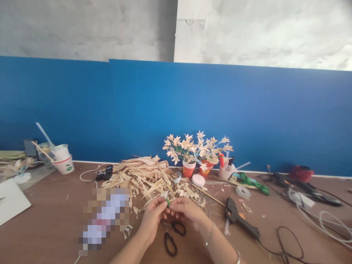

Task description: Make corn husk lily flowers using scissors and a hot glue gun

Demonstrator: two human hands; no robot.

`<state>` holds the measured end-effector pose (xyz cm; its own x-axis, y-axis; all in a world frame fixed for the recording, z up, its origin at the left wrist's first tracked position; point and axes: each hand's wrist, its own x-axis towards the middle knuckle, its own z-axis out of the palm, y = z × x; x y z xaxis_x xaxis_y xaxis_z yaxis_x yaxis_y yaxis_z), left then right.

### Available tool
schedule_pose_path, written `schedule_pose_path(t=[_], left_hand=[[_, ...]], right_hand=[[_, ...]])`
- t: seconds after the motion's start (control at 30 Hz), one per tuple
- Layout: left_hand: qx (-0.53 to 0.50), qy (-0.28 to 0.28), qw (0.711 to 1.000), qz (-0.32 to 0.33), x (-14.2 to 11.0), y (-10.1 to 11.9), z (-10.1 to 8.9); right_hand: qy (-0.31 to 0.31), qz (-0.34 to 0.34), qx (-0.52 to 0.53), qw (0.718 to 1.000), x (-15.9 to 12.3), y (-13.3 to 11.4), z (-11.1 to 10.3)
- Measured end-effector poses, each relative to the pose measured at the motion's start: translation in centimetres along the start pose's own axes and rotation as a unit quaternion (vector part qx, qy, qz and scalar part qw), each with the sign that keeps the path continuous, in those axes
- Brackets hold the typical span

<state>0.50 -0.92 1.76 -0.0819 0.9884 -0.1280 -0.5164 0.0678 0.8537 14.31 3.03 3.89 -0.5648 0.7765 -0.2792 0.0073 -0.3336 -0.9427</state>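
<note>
My left hand [154, 213] and my right hand [189, 212] meet in front of me, both with their fingers pinched together. Between the fingertips shows a small green piece [168, 202], perhaps a bit of green tape or wire; a pale petal-like tip sticks up just above it. Most of what they grip is hidden by the fingers. Scissors with black handles [171, 246] lie on the table below the hands, their blades partly covered. Right behind the fingers spreads a pile of dry, pale husk strips [145, 178].
Husk flowers [202, 146] stand in red paper cups [189, 170] at the back. A black glue gun [242, 222] with its cord lies right, near a clear tape roll [243, 192]. A white cup [64, 164] stands left; a blurred-out object [106, 220] lies front left.
</note>
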Motion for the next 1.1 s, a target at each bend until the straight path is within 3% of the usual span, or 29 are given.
schedule_pose_path(t=[0.2, 0.5, 0.7, 1.1], left_hand=[[0.003, -0.001, 1.000, -0.006, 0.1, 0.0, 0.0], [0.034, -0.003, 0.999, 0.019, 0.0, 0.1, 0.0], [0.017, 0.013, 0.999, 0.027, -0.2, 0.1, 0.3], [0.034, 0.049, 0.997, 0.048, 0.2, -0.9, -0.1]], right_hand=[[0.004, -0.023, 0.050, 0.998, 0.0, 0.0, 0.2], [0.024, -0.005, 0.040, 0.999, -0.2, -0.3, 0.5], [0.074, -0.044, 0.053, 0.995, 0.2, 0.5, 1.1], [0.174, -0.089, -0.059, 0.979, 1.1, 1.6, 1.8]])
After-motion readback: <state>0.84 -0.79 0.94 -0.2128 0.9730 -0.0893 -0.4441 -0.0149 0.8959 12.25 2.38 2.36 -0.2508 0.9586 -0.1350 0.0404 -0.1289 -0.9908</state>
